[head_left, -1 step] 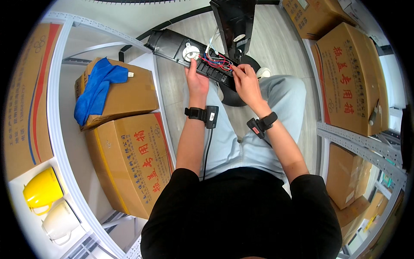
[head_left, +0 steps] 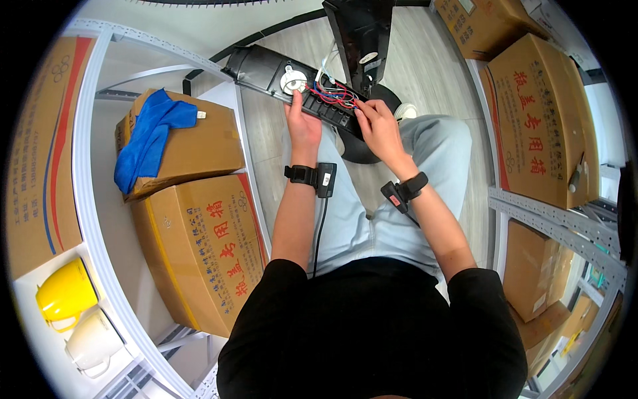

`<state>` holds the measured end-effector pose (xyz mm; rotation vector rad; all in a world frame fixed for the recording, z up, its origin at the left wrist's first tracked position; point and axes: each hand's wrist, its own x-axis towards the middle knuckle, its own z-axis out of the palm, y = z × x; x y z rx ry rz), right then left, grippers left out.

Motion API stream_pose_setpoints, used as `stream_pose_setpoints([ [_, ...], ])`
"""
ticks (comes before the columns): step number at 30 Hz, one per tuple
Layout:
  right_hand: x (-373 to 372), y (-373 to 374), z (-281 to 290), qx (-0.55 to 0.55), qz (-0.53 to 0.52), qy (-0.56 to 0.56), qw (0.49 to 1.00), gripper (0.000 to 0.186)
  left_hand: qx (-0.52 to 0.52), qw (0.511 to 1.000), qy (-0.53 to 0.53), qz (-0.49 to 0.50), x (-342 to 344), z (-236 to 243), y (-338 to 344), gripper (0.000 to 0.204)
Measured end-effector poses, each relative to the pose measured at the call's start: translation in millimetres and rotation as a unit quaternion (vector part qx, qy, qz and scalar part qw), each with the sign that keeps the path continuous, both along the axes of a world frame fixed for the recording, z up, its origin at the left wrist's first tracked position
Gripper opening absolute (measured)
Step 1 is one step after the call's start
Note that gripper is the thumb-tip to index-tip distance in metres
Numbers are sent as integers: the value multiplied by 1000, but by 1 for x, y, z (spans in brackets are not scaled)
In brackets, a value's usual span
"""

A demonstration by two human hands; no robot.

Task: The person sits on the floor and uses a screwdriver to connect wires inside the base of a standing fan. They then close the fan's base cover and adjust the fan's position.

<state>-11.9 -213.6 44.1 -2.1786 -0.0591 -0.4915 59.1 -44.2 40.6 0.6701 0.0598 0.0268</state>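
A long black plastic housing (head_left: 256, 66) lies tilted over my knees, its hollow inside facing up. My left hand (head_left: 306, 132) grips its near edge from below, thumb by a round white part (head_left: 293, 80). Red, blue and white wires (head_left: 337, 97) lie bunched in the housing's right half. Closed fingers of my right hand (head_left: 380, 130) pinch at the right end of these wires; exactly which strands they hold is hidden. Pale wires run up from the housing toward a tall black plastic piece (head_left: 362, 40) standing just beyond.
A round black base (head_left: 359, 151) is on the floor between my legs. Cardboard boxes (head_left: 199, 249) fill the left shelf, a blue cloth (head_left: 154, 136) on one. A yellow mug (head_left: 66, 292) and white mug (head_left: 94, 340) stand at lower left. More boxes (head_left: 538, 123) line the right shelf.
My right fingertips have shifted very slightly left at the wires. The left hand and the housing look almost unmoved.
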Motion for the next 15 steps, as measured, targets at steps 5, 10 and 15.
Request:
stream_pose_setpoints([
  [5,11,-6,-13,184,-32,141,972,24,4,1000,-15,-8,-1,2,-3,36],
  [10,20,-10,-4,83,-48,142,985,21,32,999,-15,-1,2,1,-4,38],
  [15,32,-16,8,-59,-47,156,985,24,53,998,0,-26,15,0,0,40],
])
